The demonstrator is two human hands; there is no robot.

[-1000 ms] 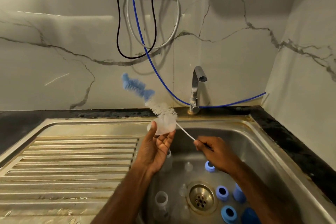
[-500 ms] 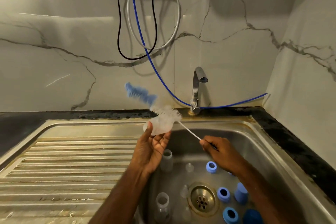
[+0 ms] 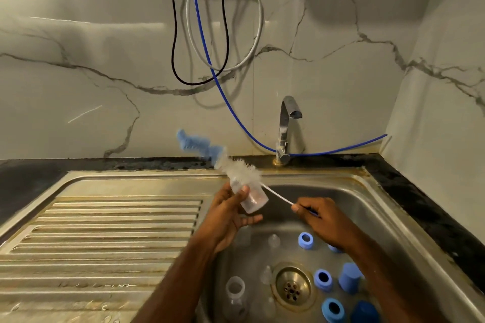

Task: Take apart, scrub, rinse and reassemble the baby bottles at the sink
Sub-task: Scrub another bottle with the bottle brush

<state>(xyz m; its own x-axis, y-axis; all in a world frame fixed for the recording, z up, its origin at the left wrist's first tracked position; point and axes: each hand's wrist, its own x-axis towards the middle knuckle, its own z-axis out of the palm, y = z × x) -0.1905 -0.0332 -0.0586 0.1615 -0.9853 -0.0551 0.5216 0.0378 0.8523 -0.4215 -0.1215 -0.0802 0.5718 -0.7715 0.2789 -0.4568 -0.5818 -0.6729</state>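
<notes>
My left hand (image 3: 231,214) grips a small clear bottle piece (image 3: 253,198) over the left rim of the sink basin (image 3: 367,207). My right hand (image 3: 319,216) pinches the thin handle of a bottle brush (image 3: 237,168). Its white bristles rub across the top of the clear piece, and its blue tip (image 3: 195,143) sticks out up and to the left. Loose parts lie in the basin: blue collar rings (image 3: 305,240) (image 3: 323,279) (image 3: 333,309), a blue cap (image 3: 349,280), clear teats (image 3: 274,240) and a clear bottle body (image 3: 235,294).
A chrome tap (image 3: 286,128) stands behind the basin with no water running. The ribbed draining board (image 3: 105,238) stretches to the left. A drain strainer (image 3: 291,288) sits mid-basin. Black, grey and blue hoses (image 3: 207,60) hang down the marble wall.
The brush has slid back toward my right hand, so less of it sticks out past the clear piece. My left hand has turned the piece, its open end now facing lower right.
</notes>
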